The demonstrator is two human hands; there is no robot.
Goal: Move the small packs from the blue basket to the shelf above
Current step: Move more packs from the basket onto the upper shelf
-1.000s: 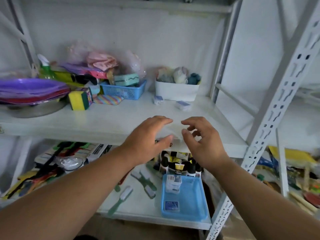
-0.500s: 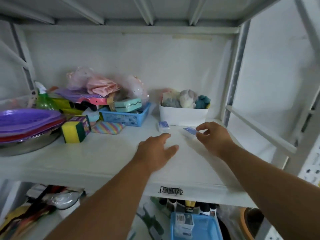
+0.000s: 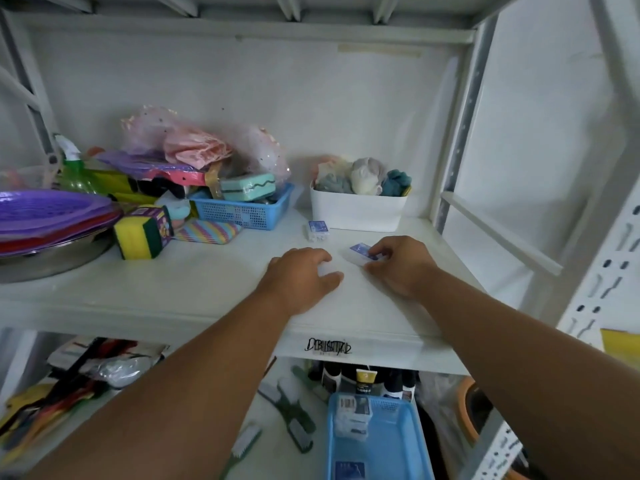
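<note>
On the upper white shelf (image 3: 207, 289) my right hand (image 3: 398, 265) pinches a small blue-topped pack (image 3: 358, 251) that lies on the shelf surface. A second small pack (image 3: 318, 230) lies further back, in front of a white bin. My left hand (image 3: 299, 277) rests on the shelf just left of the right hand, fingers loosely curled, holding nothing that I can see. Below, on the lower shelf, stands the blue basket (image 3: 412, 441). It holds a stack of small packs (image 3: 351, 415) at its back left and another pack (image 3: 349, 470) at the front.
A white bin (image 3: 358, 211) of soft things stands at the back of the upper shelf. Left of it are a blue mesh tray (image 3: 242, 211), sponges (image 3: 142, 233) and purple plates (image 3: 52, 213). Rack posts (image 3: 460, 126) close the right side. Brushes and bottles lie beside the basket.
Both hands rose from the shelf's front edge onto the upper shelf. The right hand reached the blue-topped pack and now pinches it. The left hand's fingers have curled a little.
</note>
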